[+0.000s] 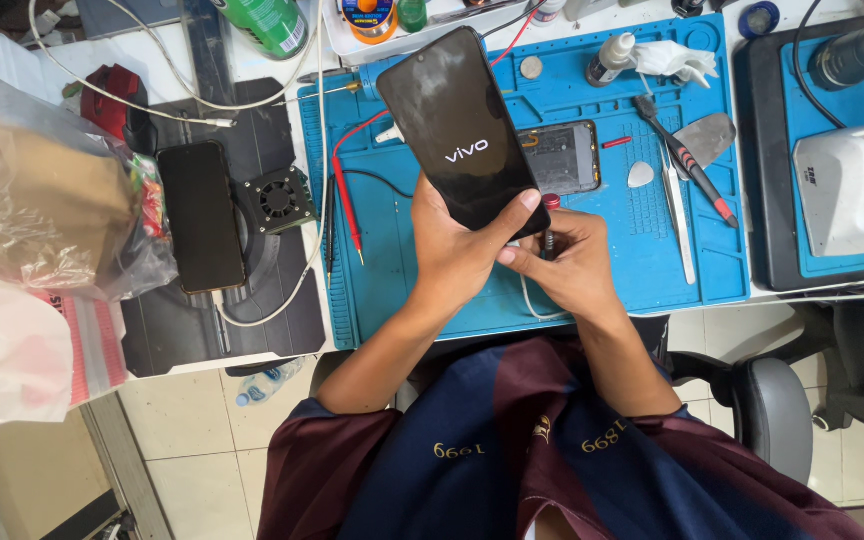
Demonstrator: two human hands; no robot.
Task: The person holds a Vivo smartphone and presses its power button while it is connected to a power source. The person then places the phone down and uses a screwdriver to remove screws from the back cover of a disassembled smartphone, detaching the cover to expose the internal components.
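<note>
My left hand [457, 250] grips a black smartphone [457, 125] by its lower end and holds it tilted above a blue work mat [392, 270]. The phone's dark screen shows a small white logo. My right hand [572, 270] is right beside the left, at the phone's bottom edge, with its fingers pinched on a white cable plug [537, 245]. The white cable runs down from there under my right wrist. An opened phone body [562, 158] lies on the mat just behind the held phone.
A second black phone [202, 215] lies on a dark pad at left, next to a small fan [277, 198]. Tweezers [679, 215], a screwdriver [687, 160], red probe leads [347, 200] and a small bottle [610, 58] lie on the mat. Plastic bags [32, 220] lie far left, a white device [852, 190] right.
</note>
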